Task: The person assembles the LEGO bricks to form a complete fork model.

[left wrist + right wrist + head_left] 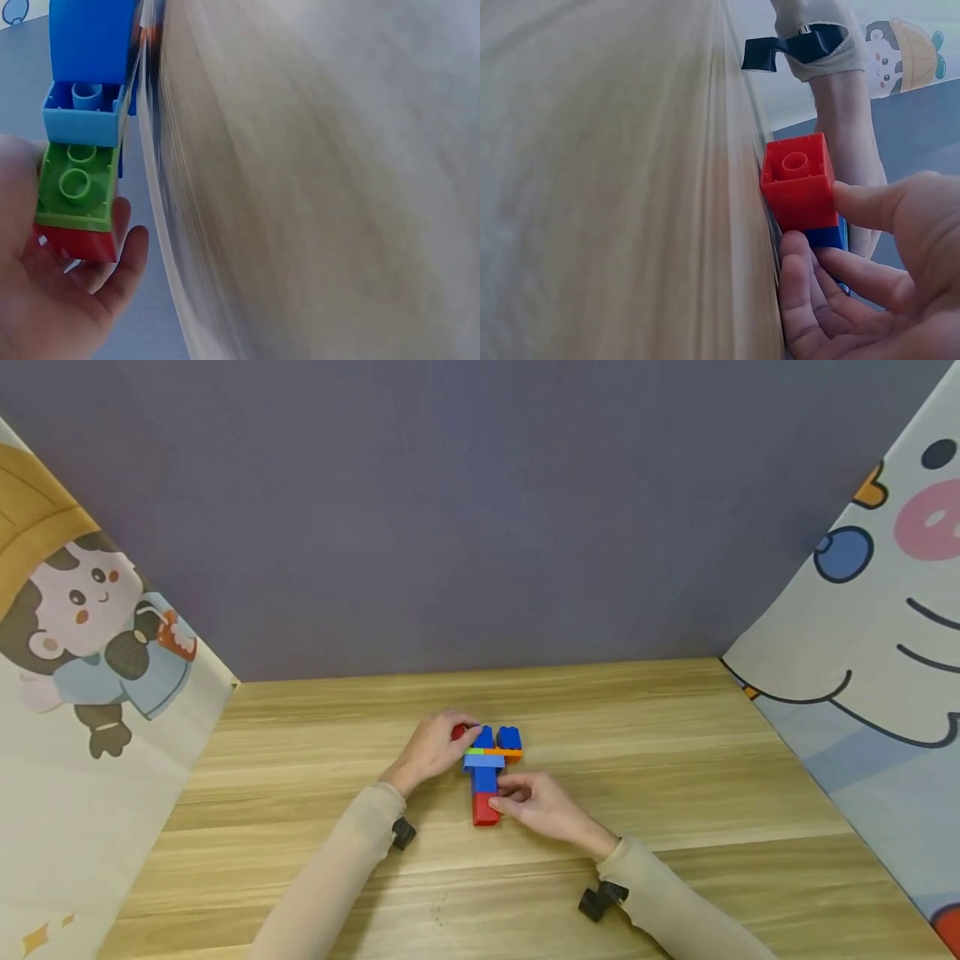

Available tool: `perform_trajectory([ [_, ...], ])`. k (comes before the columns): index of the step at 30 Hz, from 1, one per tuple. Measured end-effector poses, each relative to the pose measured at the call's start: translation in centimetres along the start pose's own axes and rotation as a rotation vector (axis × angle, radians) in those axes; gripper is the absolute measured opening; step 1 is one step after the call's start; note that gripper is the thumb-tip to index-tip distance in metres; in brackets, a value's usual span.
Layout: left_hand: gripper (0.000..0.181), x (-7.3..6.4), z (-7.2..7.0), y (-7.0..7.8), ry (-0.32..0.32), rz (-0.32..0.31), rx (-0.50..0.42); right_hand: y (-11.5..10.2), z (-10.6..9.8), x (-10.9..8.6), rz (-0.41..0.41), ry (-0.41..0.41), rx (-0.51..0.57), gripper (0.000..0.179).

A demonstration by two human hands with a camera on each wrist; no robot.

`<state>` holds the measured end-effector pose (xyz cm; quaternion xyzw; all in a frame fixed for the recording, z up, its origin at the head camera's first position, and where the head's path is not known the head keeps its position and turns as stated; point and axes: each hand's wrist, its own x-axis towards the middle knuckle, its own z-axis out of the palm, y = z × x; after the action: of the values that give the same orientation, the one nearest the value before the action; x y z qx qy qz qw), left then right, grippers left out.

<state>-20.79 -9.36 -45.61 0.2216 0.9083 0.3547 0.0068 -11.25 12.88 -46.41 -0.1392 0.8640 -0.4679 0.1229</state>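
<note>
A toy building-brick figure (484,779) lies on the wooden table between both hands. Its lower column has a red brick (799,195) at the near end, with a blue brick (483,779) behind it. Across the middle runs a light blue brick (82,127) beside green (75,184) and orange bricks (512,754); two blue bricks (509,737) stick out at the far end. My left hand (429,752) grips the far left part, around the green brick and another red brick (86,244). From the right, my right hand (546,808) pinches the lower column, thumb on the red brick.
The wood-grained table (660,727) spreads around the hands. A grey back panel (480,527) closes off the far edge, with cartoon-printed side panels (67,635) left and right. A small black camera (600,900) is strapped at each wrist.
</note>
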Motion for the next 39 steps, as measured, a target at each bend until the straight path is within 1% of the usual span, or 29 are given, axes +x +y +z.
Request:
perform_trajectory([
  [7, 0.034, 0.0, 0.0, 0.0, -0.036, -0.032, 0.014, -0.2, 0.1, 0.4, 0.023, -0.001, 0.019, 0.041],
  [14, 0.033, 0.0, 0.2, 0.0, -0.067, -0.066, 0.012, 0.0, 0.2, 0.6, 0.039, -0.001, 0.05, 0.041],
  [23, 0.034, 0.1, 0.3, 0.2, -0.072, -0.078, 0.017, 0.1, -0.1, 0.6, 0.049, -0.006, 0.061, 0.044],
  [26, 0.038, 0.2, 0.2, 0.2, -0.069, -0.076, 0.005, 0.0, -0.3, 0.6, 0.052, -0.008, 0.064, 0.045],
  [28, 0.041, 0.2, 0.1, 0.2, -0.058, -0.083, -0.018, 0.0, -0.4, 0.6, 0.053, -0.003, 0.062, 0.045],
  [30, 0.045, 0.2, -0.1, 0.2, -0.032, -0.093, -0.043, 0.0, -0.5, 0.6, 0.055, 0.005, 0.066, 0.044],
  [33, 0.049, -0.3, -0.9, 0.3, 0.008, -0.099, -0.061, 0.0, -0.5, 0.6, 0.066, 0.025, 0.07, 0.041],
  [36, 0.05, -1.1, -2.0, 0.4, 0.049, -0.077, -0.038, -0.2, -0.8, 0.4, 0.073, 0.054, 0.08, 0.038],
  [39, 0.046, -2.3, -3.3, 0.6, 0.096, -0.045, 0.01, -0.5, -1.9, -0.1, 0.061, 0.109, 0.078, 0.032],
])
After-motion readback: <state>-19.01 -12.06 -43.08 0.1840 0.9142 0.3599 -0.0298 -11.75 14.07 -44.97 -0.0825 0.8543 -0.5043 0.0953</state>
